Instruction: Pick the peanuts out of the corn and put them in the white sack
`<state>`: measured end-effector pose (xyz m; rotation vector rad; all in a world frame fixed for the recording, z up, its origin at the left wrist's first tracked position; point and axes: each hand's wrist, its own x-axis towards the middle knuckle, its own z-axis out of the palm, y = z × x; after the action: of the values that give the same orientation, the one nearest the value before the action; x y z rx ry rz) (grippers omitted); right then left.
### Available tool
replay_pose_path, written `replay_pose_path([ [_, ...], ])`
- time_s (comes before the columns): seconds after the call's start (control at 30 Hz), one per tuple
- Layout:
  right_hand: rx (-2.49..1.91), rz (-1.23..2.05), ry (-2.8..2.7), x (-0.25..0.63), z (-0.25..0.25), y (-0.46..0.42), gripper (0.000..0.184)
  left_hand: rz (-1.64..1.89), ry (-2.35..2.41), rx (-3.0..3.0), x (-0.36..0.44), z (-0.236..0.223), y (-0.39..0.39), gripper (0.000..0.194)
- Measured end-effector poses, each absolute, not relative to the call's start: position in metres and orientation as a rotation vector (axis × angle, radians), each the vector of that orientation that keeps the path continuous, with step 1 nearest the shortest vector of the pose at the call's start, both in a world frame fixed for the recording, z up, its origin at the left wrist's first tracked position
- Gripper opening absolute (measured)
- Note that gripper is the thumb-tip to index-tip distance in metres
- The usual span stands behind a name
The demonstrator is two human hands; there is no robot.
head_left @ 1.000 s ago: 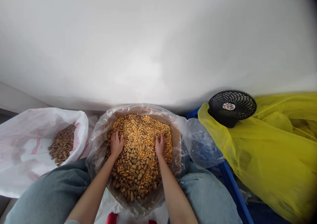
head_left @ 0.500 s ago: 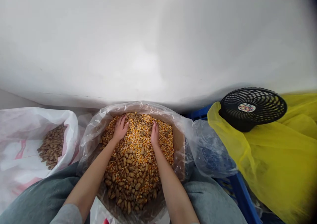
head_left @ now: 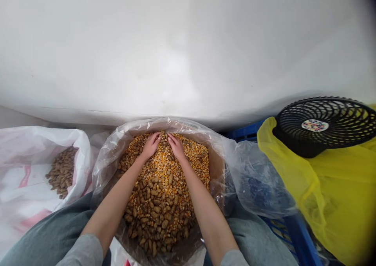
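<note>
A large clear-plastic-lined bag (head_left: 158,123) holds a mixed heap of yellow corn kernels and peanuts in the shell (head_left: 163,207). My left hand (head_left: 151,145) and my right hand (head_left: 176,146) lie palm down on the far part of the heap, fingertips close together. Their fingers press among the kernels. Neither hand visibly holds anything, though kernels under the palms are hidden. Both forearms stretch across the heap.
To the left, a white sack (head_left: 79,152) holds shelled-free peanuts (head_left: 62,172). To the right are a crumpled clear plastic bag (head_left: 261,183), a yellow plastic sheet (head_left: 331,195), a black desk fan (head_left: 321,125) and a blue crate (head_left: 299,234). A white wall rises behind. My jeans-clad knees flank the bag.
Both hands have slid toward the far side of the heap and come closer together. The view has turned left, so the fan sits further right.
</note>
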<state>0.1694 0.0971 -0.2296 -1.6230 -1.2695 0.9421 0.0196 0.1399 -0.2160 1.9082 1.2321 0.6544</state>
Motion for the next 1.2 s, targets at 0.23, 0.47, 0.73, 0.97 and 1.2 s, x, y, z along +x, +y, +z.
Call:
replay_pose_path([
  [0.23, -1.626, 0.928, -1.295, 0.166, -0.226, 0.097, 0.038, 0.683, 1.204, 1.919, 0.02, -0.22, 0.137, 0.036],
  [0.47, -1.606, 1.191, -1.059, 0.173, -0.233, 0.098, 0.037, 0.721, 1.265, 1.66, 0.023, -0.218, 0.139, 0.038],
  [0.73, -1.437, 1.287, -0.891, 0.166, -0.229, 0.094, 0.035, 0.674, 1.196, 1.667, 0.026, -0.216, 0.137, 0.035],
  [0.97, -1.419, 1.28, -0.849, 0.163, -0.224, 0.091, 0.03, 0.677, 1.184, 1.525, 0.026, -0.214, 0.135, 0.035],
  [1.2, -1.513, 1.232, -0.949, 0.158, -0.221, 0.084, 0.027, 0.684, 1.231, 1.512, 0.024, -0.209, 0.128, 0.036],
])
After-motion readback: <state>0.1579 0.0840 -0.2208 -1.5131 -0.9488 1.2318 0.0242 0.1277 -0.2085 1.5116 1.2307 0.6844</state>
